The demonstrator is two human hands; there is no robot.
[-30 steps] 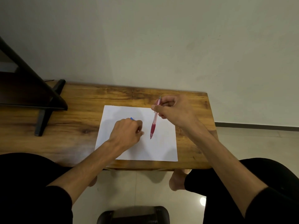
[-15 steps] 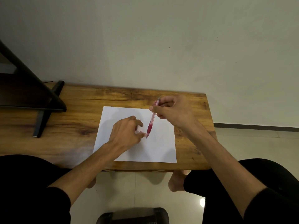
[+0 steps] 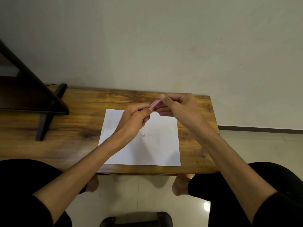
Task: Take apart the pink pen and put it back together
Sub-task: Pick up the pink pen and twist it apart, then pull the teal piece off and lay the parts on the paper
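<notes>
Both hands hold the pink pen (image 3: pixel 155 104) above the far edge of the white sheet of paper (image 3: pixel 157 145). Only a short blurred pink stretch of the pen shows between the hands. My left hand (image 3: pixel 137 118) grips its lower end with the fingers closed. My right hand (image 3: pixel 177 106) pinches its upper end between thumb and fingers. A tiny pink piece (image 3: pixel 144 135) lies on the paper below my left hand; what it is I cannot tell.
The paper lies on a wooden table (image 3: pixel 78 128) against a pale wall. A black stand (image 3: pixel 49 110) rests on the table's left part. My knees in black cloth flank the table's near edge, with tiled floor below.
My left hand rose from the paper and closed on the pen's lower end. The pen, earlier held by the right hand alone with its tip down, is now gripped by both hands. A small pink piece now lies on the paper.
</notes>
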